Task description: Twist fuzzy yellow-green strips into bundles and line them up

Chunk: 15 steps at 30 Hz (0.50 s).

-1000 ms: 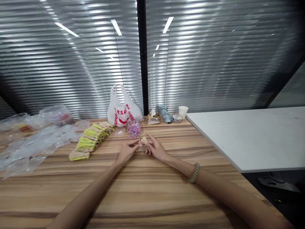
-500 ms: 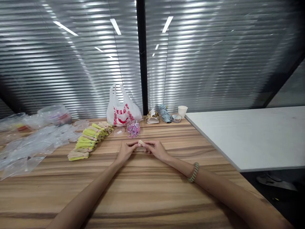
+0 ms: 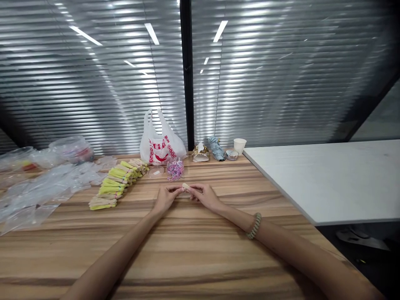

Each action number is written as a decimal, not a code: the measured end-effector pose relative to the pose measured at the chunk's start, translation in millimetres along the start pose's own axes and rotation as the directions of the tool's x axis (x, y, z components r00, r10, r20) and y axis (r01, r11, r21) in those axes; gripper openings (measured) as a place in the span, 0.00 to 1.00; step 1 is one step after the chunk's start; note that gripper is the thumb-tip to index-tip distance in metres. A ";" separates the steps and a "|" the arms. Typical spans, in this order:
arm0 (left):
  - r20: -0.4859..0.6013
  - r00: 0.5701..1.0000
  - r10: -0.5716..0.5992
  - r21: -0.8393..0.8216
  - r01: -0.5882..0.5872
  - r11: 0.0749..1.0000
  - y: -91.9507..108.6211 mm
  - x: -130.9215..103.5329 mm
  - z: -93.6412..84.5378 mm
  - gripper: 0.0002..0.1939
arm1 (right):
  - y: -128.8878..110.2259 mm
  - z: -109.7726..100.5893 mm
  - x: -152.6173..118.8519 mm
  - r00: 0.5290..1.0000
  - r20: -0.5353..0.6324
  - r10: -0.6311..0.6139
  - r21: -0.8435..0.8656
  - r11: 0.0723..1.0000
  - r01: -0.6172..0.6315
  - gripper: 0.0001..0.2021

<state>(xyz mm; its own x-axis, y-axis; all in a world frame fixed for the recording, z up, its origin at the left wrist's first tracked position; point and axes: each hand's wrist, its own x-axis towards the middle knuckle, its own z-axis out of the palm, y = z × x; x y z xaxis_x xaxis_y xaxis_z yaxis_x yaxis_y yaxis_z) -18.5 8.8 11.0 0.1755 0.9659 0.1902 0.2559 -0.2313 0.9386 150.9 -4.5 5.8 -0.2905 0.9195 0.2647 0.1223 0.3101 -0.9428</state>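
My left fingers (image 3: 177, 190) and right fingers (image 3: 195, 190) are pinching a small pale bundle (image 3: 185, 186) between them above the wooden surface (image 3: 193, 258).

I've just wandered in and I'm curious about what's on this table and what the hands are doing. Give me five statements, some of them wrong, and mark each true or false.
1. The left hand and right hand meet at a small pale piece. True.
2. The beaded bracelet is on the left arm. False: the bracelet is on the right arm.
3. The pink and purple pile sits in front of the white bag. True.
4. The yellow and beige bundles lie right of both hands. False: the bundles lie to their left.
5. The white cup is upright. True.
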 end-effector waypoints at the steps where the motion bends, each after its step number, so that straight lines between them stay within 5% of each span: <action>1: -0.004 1.000 -0.001 0.005 0.001 1.000 0.1 -0.1 -0.1 0.15 | 0.6 -0.1 0.2 1.000 0.001 -0.002 0.001 1.000 0.002 0.18; 15: -0.048 0.998 -0.033 0.038 0.035 0.999 0.8 0.3 -0.6 0.16 | 7.5 1.4 4.0 0.998 -0.067 -0.009 0.022 1.000 0.011 0.18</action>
<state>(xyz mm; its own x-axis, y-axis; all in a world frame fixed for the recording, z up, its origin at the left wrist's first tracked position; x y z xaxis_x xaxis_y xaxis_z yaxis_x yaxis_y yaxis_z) -18.9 9.0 12.0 0.1210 0.9776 0.1723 0.2975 -0.2013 0.9333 149.4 1.1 -0.5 -0.2276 0.9307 0.2863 0.0982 0.3145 -0.9442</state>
